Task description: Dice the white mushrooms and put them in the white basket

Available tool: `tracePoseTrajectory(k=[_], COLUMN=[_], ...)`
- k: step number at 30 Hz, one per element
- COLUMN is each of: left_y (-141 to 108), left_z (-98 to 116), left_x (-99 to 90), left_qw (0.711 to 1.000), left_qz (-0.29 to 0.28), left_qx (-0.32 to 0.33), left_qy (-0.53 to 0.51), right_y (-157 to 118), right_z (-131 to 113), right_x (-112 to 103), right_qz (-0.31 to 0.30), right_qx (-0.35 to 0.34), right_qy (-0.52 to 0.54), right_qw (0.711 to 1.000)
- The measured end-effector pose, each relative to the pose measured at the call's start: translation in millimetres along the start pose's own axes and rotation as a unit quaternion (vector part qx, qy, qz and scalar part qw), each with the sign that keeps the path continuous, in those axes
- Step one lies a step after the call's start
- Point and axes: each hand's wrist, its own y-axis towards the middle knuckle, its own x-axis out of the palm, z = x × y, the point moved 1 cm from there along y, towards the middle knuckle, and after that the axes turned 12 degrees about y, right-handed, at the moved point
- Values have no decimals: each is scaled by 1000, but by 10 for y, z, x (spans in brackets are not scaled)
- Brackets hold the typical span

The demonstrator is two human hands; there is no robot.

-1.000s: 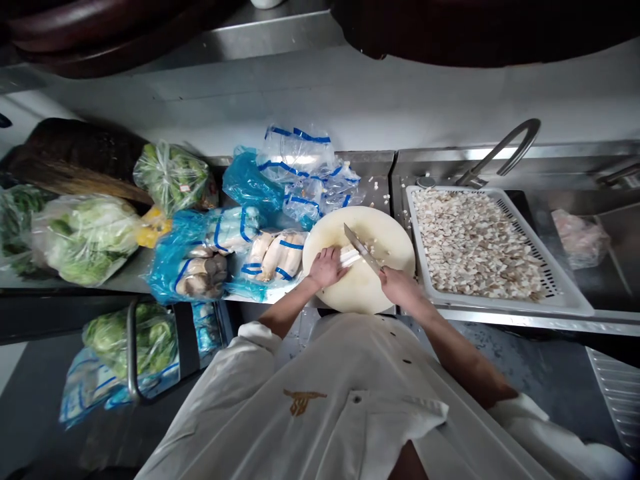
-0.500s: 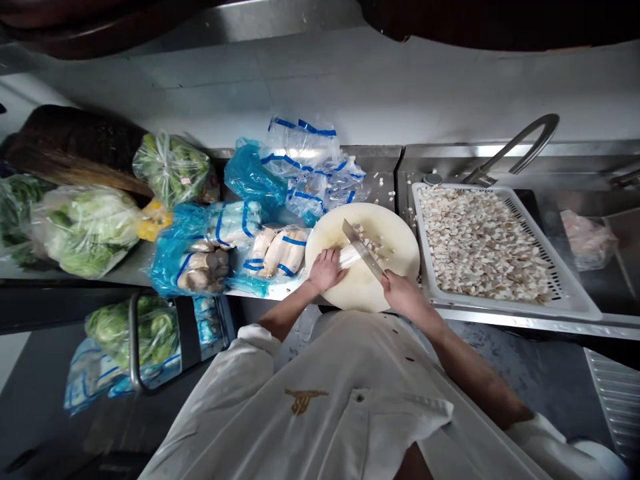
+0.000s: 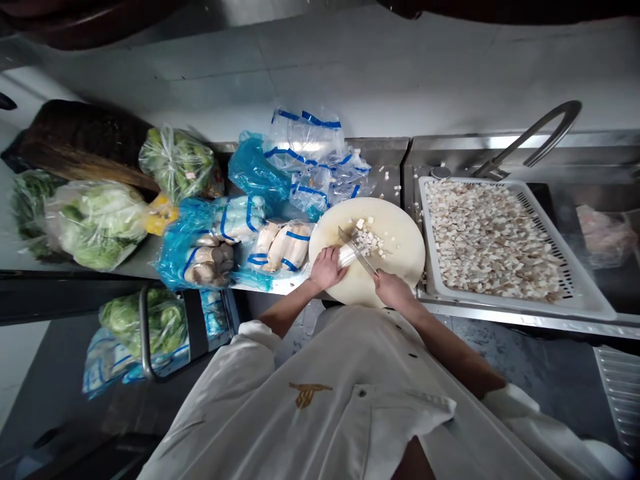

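Observation:
A round white cutting board (image 3: pixel 370 280) lies on the counter in front of me. My left hand (image 3: pixel 327 268) presses down on white mushroom strips (image 3: pixel 347 255) at the board's left side, fingers bent over them. My right hand (image 3: pixel 393 289) is closed round the handle of a knife (image 3: pixel 361 255). The blade stands at the cut end of the strips, close to my left fingers. Small diced mushroom pieces (image 3: pixel 369 240) lie just beyond the blade. Left of the board are bagged whole king oyster mushrooms (image 3: pixel 286 247).
To the right, a white perforated tray (image 3: pixel 583 308) holds many diced pieces, with a faucet (image 3: pixel 537 137) behind it. Crumpled plastic packaging (image 3: pixel 313 160) sits behind the board. Bagged cabbage (image 3: pixel 97 223) and bagged green vegetables (image 3: pixel 177 163) stand at the left. Below is an open drawer handle (image 3: pixel 145 333).
The knife blade has shifted to the strips' end and turned more edge-on to my view. More diced pieces show beyond it. The left hand keeps its hold; the whole view has tilted slightly.

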Motion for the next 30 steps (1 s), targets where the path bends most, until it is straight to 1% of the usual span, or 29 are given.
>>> tracePoseTrajectory(k=[2, 6, 10, 12, 14, 17, 19, 22, 26, 28, 30], left_y=[-11, -104, -190, -173, -116, -16, 19, 16, -14, -41, -86], left_z=[-22, -77, -37, 8, 51, 95, 111, 124, 117, 77, 9], left_x=[3, 11, 80, 110, 119, 101, 87, 78, 66, 52, 44], left_qw=[1000, 999, 999, 999, 999, 999, 999, 999, 999, 999, 998], left_qz=[-1, 17, 39, 38, 34, 30, 25, 23, 25, 28, 39], left_qx=[6, 8, 6, 5, 1, -12, -18, -19, -15, -12, -12], left_qy=[-13, -36, -34, -28, -25, -27, -30, -25, -20, -35, -57], right_y=[33, -16, 6, 73, 112, 57, -10, -14, 150, 173, 118], right_z=[-40, -29, -12, -28, -38, -13, 10, -5, -95, -115, -102], right_x=[-12, -16, 88, 96, 46, -59, -85, -35, 13, -20, -46], right_qz=[0, 28, 5, -4, 2, 30, 46, 33, 2, 10, 28], right_qx=[-1, -35, -21, -18, -25, -27, -33, -38, -12, -19, -34], right_qy=[-5, 1, 11, 7, -1, -19, -24, -18, -24, -27, -28], right_qw=[1000, 999, 1000, 1000, 1000, 999, 998, 999, 1000, 999, 999])
